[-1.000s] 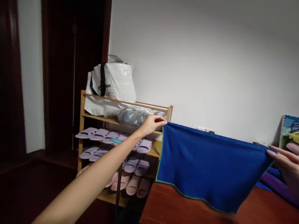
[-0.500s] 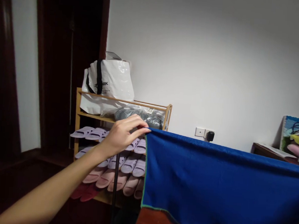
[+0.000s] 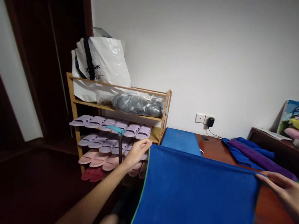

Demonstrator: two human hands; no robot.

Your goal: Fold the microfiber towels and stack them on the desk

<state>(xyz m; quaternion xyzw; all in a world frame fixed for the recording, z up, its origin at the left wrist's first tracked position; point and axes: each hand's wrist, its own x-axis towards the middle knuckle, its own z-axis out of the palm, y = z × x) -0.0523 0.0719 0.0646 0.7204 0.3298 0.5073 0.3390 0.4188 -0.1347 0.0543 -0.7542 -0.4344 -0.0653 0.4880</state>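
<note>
A blue cloth (image 3: 200,197) with green edging hangs stretched between my two hands. My left hand (image 3: 139,150) pinches its upper left corner between thumb and fingers. At the upper right corner, my right hand (image 3: 284,189) grips the cloth the same way. The cloth's lower part runs out of the bottom of the view. Behind and below it lies a reddish-brown wooden table (image 3: 216,147), partly covered by the cloth. More folded blue cloths (image 3: 243,159) and a purple cloth (image 3: 261,154) lie on the table beyond my right hand.
A wooden shoe rack (image 3: 161,126) holds several lilac slippers (image 3: 95,122), pink slippers (image 3: 98,158) and a white bag (image 3: 104,61). A blue flat item (image 3: 180,141) lies on the table's far left. A black plug (image 3: 210,122) sits in the wall socket. A dark pole (image 3: 120,144) stands before the rack.
Both hands and the cloth are lower, and the view has tilted down. My right hand has come into view, and the cloth's top edge spans less width. The table and folded cloths now show.
</note>
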